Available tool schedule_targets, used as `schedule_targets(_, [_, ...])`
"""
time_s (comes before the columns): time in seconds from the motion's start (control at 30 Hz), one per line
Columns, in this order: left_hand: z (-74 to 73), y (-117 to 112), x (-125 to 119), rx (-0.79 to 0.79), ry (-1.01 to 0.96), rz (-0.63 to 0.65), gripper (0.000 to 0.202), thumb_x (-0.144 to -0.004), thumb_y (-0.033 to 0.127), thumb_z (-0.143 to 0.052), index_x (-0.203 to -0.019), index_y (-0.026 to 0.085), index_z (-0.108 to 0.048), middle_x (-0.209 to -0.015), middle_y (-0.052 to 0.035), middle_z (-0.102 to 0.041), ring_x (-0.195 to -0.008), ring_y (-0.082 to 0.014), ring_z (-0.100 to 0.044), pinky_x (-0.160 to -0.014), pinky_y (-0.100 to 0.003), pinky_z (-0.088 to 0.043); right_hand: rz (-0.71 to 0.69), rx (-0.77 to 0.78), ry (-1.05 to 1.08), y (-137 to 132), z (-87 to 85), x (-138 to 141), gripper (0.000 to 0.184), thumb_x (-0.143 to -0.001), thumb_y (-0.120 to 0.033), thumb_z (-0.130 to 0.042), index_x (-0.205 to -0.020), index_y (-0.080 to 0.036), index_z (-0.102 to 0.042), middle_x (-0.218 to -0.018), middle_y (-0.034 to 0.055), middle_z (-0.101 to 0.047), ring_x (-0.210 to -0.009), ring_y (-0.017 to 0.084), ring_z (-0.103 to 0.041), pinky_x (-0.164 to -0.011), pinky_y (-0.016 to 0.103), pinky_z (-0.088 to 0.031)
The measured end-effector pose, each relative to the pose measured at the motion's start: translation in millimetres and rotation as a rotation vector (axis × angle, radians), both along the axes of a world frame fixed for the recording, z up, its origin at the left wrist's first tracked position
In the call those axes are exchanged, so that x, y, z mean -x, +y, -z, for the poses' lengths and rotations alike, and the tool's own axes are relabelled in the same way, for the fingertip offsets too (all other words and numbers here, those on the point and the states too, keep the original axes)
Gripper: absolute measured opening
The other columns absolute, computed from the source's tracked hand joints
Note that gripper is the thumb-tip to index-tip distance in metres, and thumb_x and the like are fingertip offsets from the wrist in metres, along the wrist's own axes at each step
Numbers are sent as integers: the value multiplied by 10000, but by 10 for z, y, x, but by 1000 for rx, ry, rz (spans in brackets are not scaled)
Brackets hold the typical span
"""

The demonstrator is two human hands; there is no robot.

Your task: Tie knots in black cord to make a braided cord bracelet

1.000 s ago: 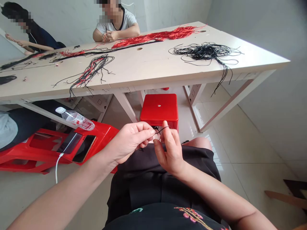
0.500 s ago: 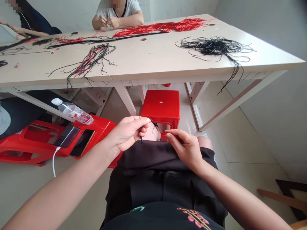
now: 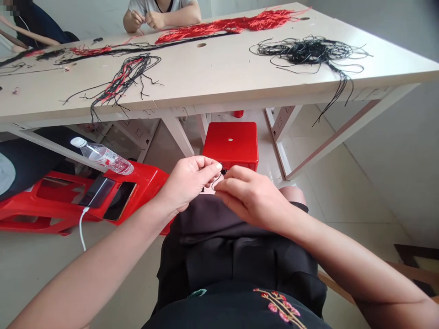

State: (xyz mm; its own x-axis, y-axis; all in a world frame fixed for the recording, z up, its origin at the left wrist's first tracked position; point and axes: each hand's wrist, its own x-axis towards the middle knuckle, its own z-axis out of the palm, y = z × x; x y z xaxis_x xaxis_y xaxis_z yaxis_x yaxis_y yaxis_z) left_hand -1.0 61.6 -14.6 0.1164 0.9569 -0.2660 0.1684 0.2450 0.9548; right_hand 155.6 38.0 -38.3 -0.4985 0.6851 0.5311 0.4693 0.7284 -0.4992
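Above my lap, my left hand [image 3: 192, 180] pinches a thin black cord [image 3: 223, 172] between thumb and forefinger. Part of the cord shows in the gap between my hands, and a short dark end pokes out under the left fingers. My right hand [image 3: 252, 194] is close beside it on the right, back turned up, with its fingers bent and pressed together at a loop of the same cord. Its fingertips partly hide what they grip. On the table lie a bundle of black and red cords [image 3: 125, 82] and a tangled heap of black cord [image 3: 308, 51].
A pale table [image 3: 206, 82] spans the front, with red cords [image 3: 233, 25] along its far side. A person [image 3: 161, 16] sits opposite, another at far left. Below stands a red stool [image 3: 230, 144]. At left, a water bottle [image 3: 103, 156] and two phones [image 3: 119, 201] rest on red stools.
My right hand has come in toward the left and turned its back upward. The cord stretched between my hands now hangs in a small loop. The view has tilted slightly down.
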Motion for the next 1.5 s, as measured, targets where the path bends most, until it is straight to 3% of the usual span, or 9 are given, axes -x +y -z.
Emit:
schedule_targets(0.17, [-34,-20,0,-26,20,8,164,-689,284,-685,-667,133,-624,-550,15,-552,-478,-55,-443,-458,-197,-343,89,46,193,48,17,-21,103,-856,-195,-544,-829,-175,-642,-698,16,-588,-643,113,-551,-581,219,-451])
schedule_targets(0.43, [58,40,40,-64,-21,-13,144,-692,273,-673,-660,143,-621,-551,11,-534,-477,-63,-443,-455,-209,-351,-59,77,70,49,63,-52,186,-889,-206,-496,-947,-204,-672,-863,48,-602,-744,131,-584,-650,243,-485])
schedule_targets(0.6, [52,31,20,-74,22,-20,153,-689,275,-675,-660,134,-624,-571,9,-560,-485,-57,-449,-465,-195,-363,25,88,194,121,57,-6,105,-842,-176,-570,-862,-203,-670,-782,21,-618,-703,117,-578,-621,229,-480])
schedule_targets(0.73, [35,42,24,-63,23,-16,155,-704,272,-661,-661,130,-619,-552,22,-541,-465,-44,-428,-442,-181,-334,52,236,329,187,99,40,34,-805,-198,-626,-788,-184,-651,-733,6,-622,-656,104,-561,-579,223,-460])
schedule_targets(0.87, [33,55,31,-52,-27,-1,141,-725,248,-635,-655,129,-609,-518,30,-509,-445,-41,-417,-426,-177,-311,-6,465,592,237,142,87,96,-783,-271,-657,-779,-178,-633,-716,-1,-629,-629,104,-579,-565,233,-473])
schedule_targets(1.0, [19,40,15,-19,-55,-11,118,-716,207,-639,-650,115,-605,-518,21,-507,-464,-43,-430,-441,-169,-318,-7,540,749,274,139,117,94,-750,-267,-691,-743,-184,-646,-667,-15,-635,-608,100,-590,-566,232,-484])
schedule_targets(1.23, [-161,87,63,186,-181,40,91,-715,144,-637,-641,107,-599,-548,-1,-518,-477,-48,-450,-438,-159,-336,-139,723,921,386,101,140,120,-695,-268,-745,-721,-181,-666,-648,-26,-641,-528,65,-539,-484,202,-436])
schedule_targets(1.4, [-335,150,202,219,-231,77,56,-710,128,-664,-669,96,-643,-587,-21,-526,-513,-56,-468,-456,-160,-369,-210,837,970,484,4,225,164,-690,-310,-747,-721,-179,-652,-588,-43,-607,-415,26,-396,-367,170,-280])
schedule_targets(1.5, [-346,139,289,209,-237,107,123,-687,198,-713,-657,100,-646,-611,-26,-526,-529,-59,-459,-450,-165,-359,-217,841,1000,509,-31,317,177,-674,-314,-756,-696,-179,-643,-574,-41,-605,-431,37,-424,-389,178,-314])
